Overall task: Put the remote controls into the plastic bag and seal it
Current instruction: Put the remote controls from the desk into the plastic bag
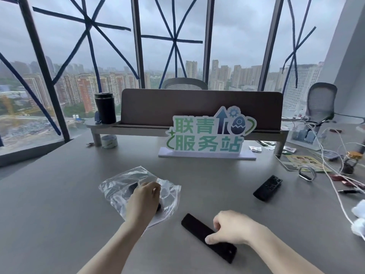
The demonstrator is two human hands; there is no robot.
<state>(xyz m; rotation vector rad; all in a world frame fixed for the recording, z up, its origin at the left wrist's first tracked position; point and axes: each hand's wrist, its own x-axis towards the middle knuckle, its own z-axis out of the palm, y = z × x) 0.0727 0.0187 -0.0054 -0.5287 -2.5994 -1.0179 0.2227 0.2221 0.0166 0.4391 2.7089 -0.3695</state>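
Remotes are going into the plastic bag (138, 192), and the job looks about partway done. A dark shape, likely one remote, already shows through the clear bag. The bag lies flat on the grey surface (59, 194), at about 10 o'clock from the near remote (207, 237).

The left hand (145, 200) rests on top of the bag with its fingers curled. It seems to hold the bag or the dark thing at its mouth, but that part is hidden, so it cannot be told for sure.

The right hand (232, 227) is closing on the near remote, thumb on one side and fingers bent over the other. The remote still lies flat on the surface. Its long way runs from 10 o'clock to 4 o'clock, with the far end aimed toward the bag.

A second loose remote (267, 187) waits well apart, at about 1 o'clock from the right hand. Its long way runs from 7 o'clock to 1 o'clock.

Next, the right hand likely needs to lift the near remote and slide it end first into the bag, while the left hand keeps the mouth open.
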